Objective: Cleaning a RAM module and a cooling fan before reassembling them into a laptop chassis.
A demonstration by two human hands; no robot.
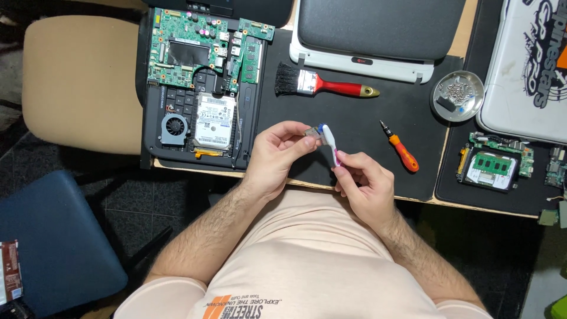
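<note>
Above a black mat (354, 153), the left hand (274, 156) pinches a small grey metal part (311, 132) between thumb and fingers, while the right hand (363, 183) closes around one white toothbrush (329, 142), bristles touching the part. Nearby: one opened laptop chassis (201, 88), one red-handled paintbrush (322, 85), one orange screwdriver (400, 146), one round metal dish (458, 94).

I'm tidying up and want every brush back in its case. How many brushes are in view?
2. A black-bristled paintbrush with a red handle lies on the black mat below the grey laptop lid. A small white toothbrush with a pink handle is held in the right hand.
</note>
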